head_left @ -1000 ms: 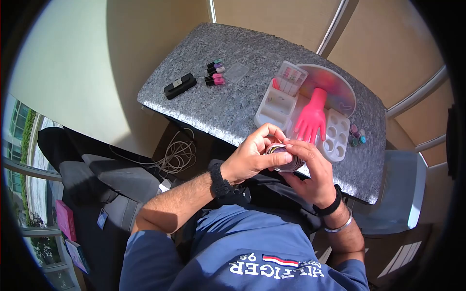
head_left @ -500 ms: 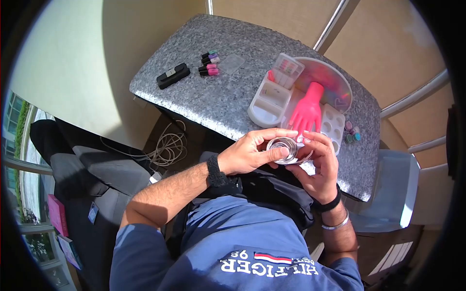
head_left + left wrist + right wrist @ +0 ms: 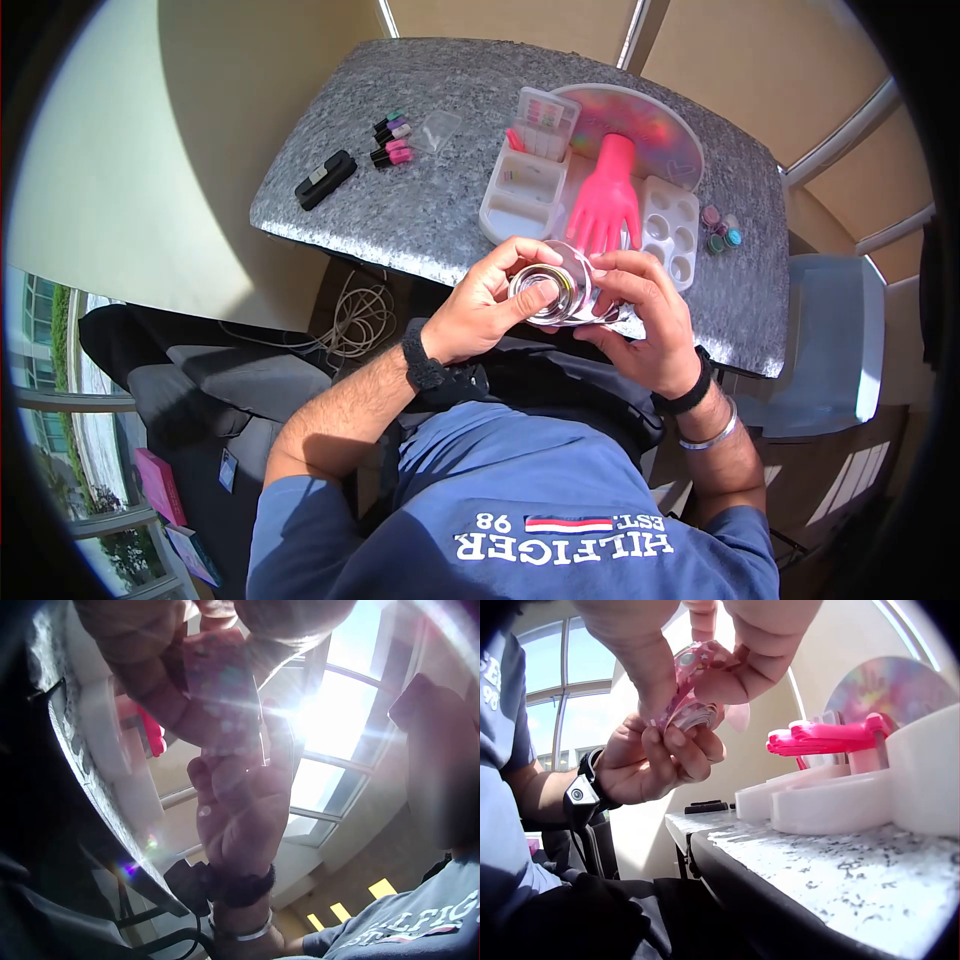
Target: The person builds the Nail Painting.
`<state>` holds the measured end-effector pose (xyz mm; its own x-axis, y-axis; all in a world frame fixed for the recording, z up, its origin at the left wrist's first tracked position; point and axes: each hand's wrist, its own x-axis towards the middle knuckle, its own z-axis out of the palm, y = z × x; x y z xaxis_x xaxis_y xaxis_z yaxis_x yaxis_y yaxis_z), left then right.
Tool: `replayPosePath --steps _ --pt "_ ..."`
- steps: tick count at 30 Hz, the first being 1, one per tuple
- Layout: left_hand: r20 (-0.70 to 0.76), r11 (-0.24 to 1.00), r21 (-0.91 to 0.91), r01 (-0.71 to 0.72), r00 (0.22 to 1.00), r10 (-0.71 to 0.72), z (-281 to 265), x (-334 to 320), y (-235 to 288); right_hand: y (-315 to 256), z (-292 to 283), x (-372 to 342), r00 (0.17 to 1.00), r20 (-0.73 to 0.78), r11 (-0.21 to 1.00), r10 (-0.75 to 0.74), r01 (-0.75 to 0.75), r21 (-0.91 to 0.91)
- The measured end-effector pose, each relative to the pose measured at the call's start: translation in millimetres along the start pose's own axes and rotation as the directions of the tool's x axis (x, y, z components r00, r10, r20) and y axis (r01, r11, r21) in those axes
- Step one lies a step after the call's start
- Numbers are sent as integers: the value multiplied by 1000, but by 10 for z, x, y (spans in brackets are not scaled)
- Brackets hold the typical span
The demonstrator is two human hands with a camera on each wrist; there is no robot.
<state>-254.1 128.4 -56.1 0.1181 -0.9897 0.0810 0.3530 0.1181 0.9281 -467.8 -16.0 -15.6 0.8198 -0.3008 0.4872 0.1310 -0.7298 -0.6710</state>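
Note:
A roll of shiny pink patterned tape (image 3: 527,284) is held up in front of the table's near edge. My left hand (image 3: 478,308) grips the roll from the left, its thumb laid across the coiled face. From the right, my right hand (image 3: 650,318) pinches the loosened outer turn between thumb and fingers. In the right wrist view, the strip (image 3: 697,664) shows stars and dots, with the coil under it in the left fingers. Just beyond the hands, a pink model hand (image 3: 606,195) lies palm-down on a white organizer (image 3: 492,225).
On the speckled table (image 3: 340,110) lie a black case (image 3: 326,180), several small polish bottles (image 3: 393,152) and a clear lid (image 3: 441,130). Several little jars (image 3: 720,235) sit right of the organizer. A pale chair (image 3: 830,340) stands at the right; coiled cable (image 3: 360,312) lies on the floor.
The roll's outer turn has come loose and stands away from the coil toward the right hand. Both hands have shifted slightly left in view, and the head view has turned a little.

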Motion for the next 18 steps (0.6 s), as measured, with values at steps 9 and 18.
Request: replayPosePath --steps 9,18 --pt "36 999 50 -6 999 4 16 -17 -39 -63 13 86 991 71 986 -117 125 -115" --pt "-14 995 86 -54 998 56 -5 -2 -58 -54 14 50 991 67 973 -113 124 -192"
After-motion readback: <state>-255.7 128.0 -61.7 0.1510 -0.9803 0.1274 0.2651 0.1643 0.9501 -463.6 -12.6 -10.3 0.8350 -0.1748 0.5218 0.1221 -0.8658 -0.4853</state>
